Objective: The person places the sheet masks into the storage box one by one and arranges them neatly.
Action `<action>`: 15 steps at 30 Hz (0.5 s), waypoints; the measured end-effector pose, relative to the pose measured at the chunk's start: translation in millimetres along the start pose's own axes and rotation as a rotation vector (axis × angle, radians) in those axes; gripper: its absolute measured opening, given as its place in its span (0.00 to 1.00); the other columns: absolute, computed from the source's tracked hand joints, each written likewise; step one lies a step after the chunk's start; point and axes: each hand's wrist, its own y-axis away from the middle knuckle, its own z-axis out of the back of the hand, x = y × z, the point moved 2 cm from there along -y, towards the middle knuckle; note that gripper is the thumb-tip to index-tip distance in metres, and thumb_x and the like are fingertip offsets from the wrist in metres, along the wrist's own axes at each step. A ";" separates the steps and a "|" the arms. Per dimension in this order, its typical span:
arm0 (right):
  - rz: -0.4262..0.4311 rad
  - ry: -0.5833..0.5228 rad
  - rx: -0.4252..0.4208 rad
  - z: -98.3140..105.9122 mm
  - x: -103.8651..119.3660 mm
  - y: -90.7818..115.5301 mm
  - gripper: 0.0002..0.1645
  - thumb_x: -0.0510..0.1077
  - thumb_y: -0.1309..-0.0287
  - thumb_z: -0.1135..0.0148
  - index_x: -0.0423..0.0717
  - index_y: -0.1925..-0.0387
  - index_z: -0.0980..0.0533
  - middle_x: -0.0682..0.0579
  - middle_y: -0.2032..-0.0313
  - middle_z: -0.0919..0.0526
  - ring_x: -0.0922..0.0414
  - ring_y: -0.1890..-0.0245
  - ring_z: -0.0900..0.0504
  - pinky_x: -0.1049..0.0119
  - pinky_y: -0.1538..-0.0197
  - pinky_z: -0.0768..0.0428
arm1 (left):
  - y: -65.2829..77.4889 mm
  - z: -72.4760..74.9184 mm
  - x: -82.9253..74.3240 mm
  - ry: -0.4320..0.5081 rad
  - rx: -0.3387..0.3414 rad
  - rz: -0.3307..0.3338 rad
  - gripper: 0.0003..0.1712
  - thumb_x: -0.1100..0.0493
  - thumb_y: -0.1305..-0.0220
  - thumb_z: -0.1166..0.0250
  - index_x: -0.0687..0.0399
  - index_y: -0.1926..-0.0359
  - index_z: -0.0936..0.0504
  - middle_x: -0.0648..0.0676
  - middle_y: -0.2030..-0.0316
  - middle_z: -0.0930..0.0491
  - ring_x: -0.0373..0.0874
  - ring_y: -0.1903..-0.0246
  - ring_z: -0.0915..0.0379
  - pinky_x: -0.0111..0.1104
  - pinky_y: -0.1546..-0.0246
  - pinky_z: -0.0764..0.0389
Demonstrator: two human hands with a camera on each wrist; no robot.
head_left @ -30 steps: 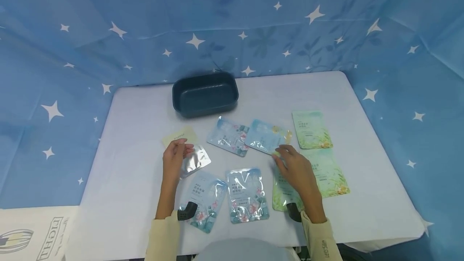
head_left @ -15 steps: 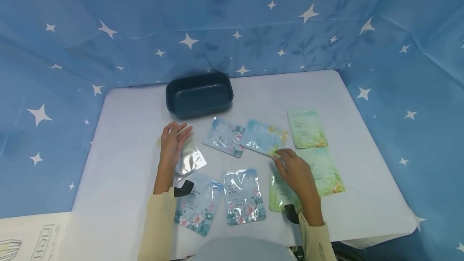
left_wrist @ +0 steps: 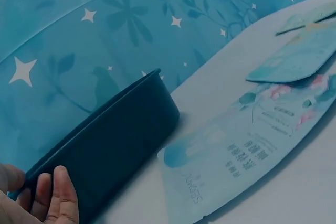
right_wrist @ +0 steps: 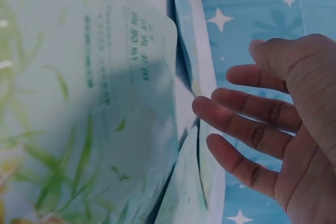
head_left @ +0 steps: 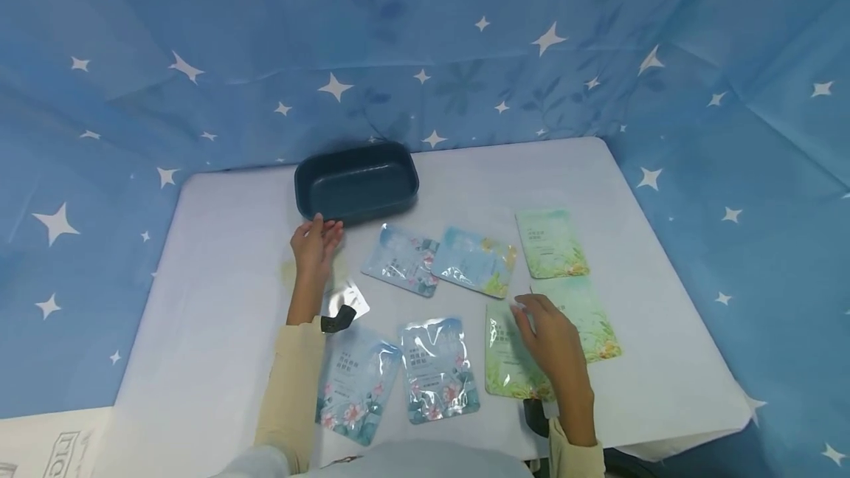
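Note:
My left hand is at the near left rim of a dark teal rectangular bin. In the left wrist view its thumb lies at the rim and its curled fingers against the outer wall. Beneath that forearm, a yellow-and-silver packet is partly hidden. My right hand hovers over a green foil packet, and the right wrist view shows its fingers loosely spread with nothing in them. Two more green packets lie at the right.
A blue floral packet and a blue-yellow packet overlap mid-table. Nearer the front lie two blue floral packets. The white table backs onto a blue star-print curtain. A printed cream sheet shows at lower left.
My left hand has moved away from above the yellow-and-silver packet, up to the bin's rim. The right hand has drawn slightly back from the blue-yellow packet. The head view has shifted a little.

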 end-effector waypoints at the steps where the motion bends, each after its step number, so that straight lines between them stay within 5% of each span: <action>1: -0.009 -0.006 0.011 -0.3 0.1 3.2 0.14 0.45 0.38 0.35 0.40 0.55 0.19 0.44 0.56 0.15 0.49 0.64 0.14 0.52 0.65 0.14 | -0.2 1.5 2.6 0.000 -0.009 0.007 0.08 0.61 0.28 0.44 0.59 0.61 0.34 0.56 0.72 0.20 0.44 0.70 0.15 0.33 0.57 0.12; 8: -0.011 -0.039 0.048 -2.3 2.2 0.4 0.15 0.46 0.36 0.37 0.41 0.53 0.20 0.45 0.57 0.16 0.50 0.63 0.15 0.54 0.63 0.14 | 2.8 -5.2 8.0 -0.124 -0.122 0.014 0.12 0.56 0.32 0.38 0.54 0.72 0.27 0.49 0.71 0.28 0.40 0.69 0.27 0.29 0.65 0.17; 15: 0.022 -0.060 0.079 -9.4 5.5 -3.8 0.15 0.46 0.35 0.38 0.41 0.53 0.20 0.45 0.56 0.15 0.50 0.62 0.14 0.54 0.63 0.14 | 6.7 -2.9 4.4 -0.297 -0.139 -0.025 0.22 0.49 0.31 0.40 0.54 0.79 0.33 0.46 0.62 0.27 0.38 0.75 0.37 0.23 0.80 0.27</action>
